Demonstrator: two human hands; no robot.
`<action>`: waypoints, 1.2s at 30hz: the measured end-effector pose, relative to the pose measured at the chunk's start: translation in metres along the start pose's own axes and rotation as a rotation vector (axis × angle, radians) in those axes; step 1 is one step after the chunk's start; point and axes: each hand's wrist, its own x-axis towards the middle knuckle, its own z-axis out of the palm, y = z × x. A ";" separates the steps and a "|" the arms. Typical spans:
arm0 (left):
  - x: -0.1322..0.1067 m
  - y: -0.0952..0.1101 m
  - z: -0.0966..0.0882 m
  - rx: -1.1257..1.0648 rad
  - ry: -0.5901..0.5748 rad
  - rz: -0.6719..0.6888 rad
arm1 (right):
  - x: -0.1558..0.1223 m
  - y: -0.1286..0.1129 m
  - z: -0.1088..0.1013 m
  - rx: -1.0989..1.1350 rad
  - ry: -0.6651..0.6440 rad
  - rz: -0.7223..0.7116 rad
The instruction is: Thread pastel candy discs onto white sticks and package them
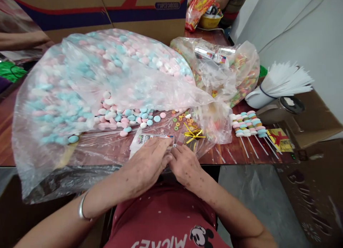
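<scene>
My left hand (148, 164) and my right hand (186, 165) meet at the table's front edge, their fingertips almost touching. The left fingers are closed over the right end of a small printed plastic bag (150, 136) that lies on white paper. My right fingers are curled in beside it; what they pinch is hidden. Gold twist ties (194, 133) lie just beyond the right hand. Loose ring-shaped pieces (177, 124) in green and orange are scattered behind them. Pink, blue and white candies (128, 115) spill from a big clear plastic sack (134, 80).
A second sack of coloured rings (241, 73) stands at the back. On the right lie candy skewers (249, 124) on white sticks, a yellow packet (281, 139), a mug (259, 98) of white sticks and a dark-lidded cup (281, 108). Cardboard boxes (144, 26) stand behind. Another person's arm (24, 40) shows at left.
</scene>
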 end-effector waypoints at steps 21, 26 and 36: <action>-0.006 -0.026 0.000 0.487 -0.218 0.572 | 0.005 0.021 -0.031 0.926 -0.536 0.365; -0.004 -0.036 0.001 0.235 0.015 0.225 | 0.006 0.053 -0.037 0.577 -0.207 0.602; 0.001 -0.025 0.020 -0.696 0.261 -0.658 | 0.031 0.069 -0.011 -0.319 -0.402 0.619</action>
